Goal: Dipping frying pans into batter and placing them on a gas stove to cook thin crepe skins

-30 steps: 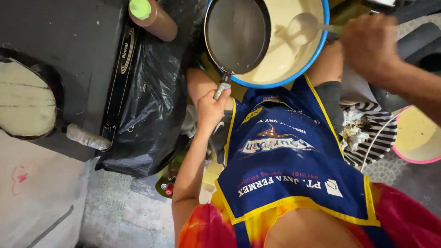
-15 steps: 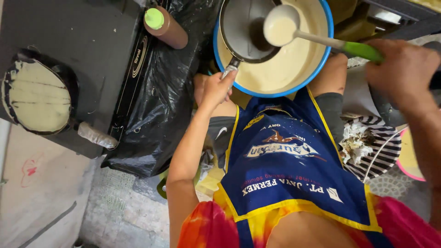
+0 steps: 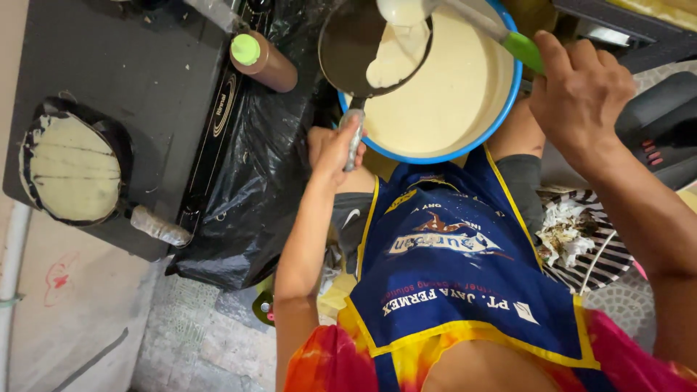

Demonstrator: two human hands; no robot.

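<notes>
**Batter going into the small pan**

From the head camera we look down on our own two hands working over a blue-rimmed bowl [image 3: 501, 109] of pale batter held in our lap. Our left hand [image 3: 335, 149] is wrapped shut around the metal handle of a small dark pan [image 3: 348, 43], which it holds just above the near-left edge of the bowl. Our right hand [image 3: 581, 91] is closed around the green handle of a ladle [image 3: 406, 11], whose cup hangs tipped over the pan. A tongue of batter [image 3: 392, 58] has spread from the cup across the right half of the pan floor; the left half is bare and dark.

We judge the step in hand to be the pour: the pan is being coated, and only part of it is covered. The next move, as we read it, calls for the left wrist to tilt and swirl the pan so the batter runs thin over the bare side, with the ladle lifted clear and any excess let fall into the bowl beneath.

To the left a black stove [image 3: 145, 87] stands on the floor, and on its far burner a second pan [image 3: 69, 170] holds a pale round crepe. A brown bottle with a green cap [image 3: 261, 59] lies on black plastic sheeting [image 3: 254, 189] beside the stove.
</notes>
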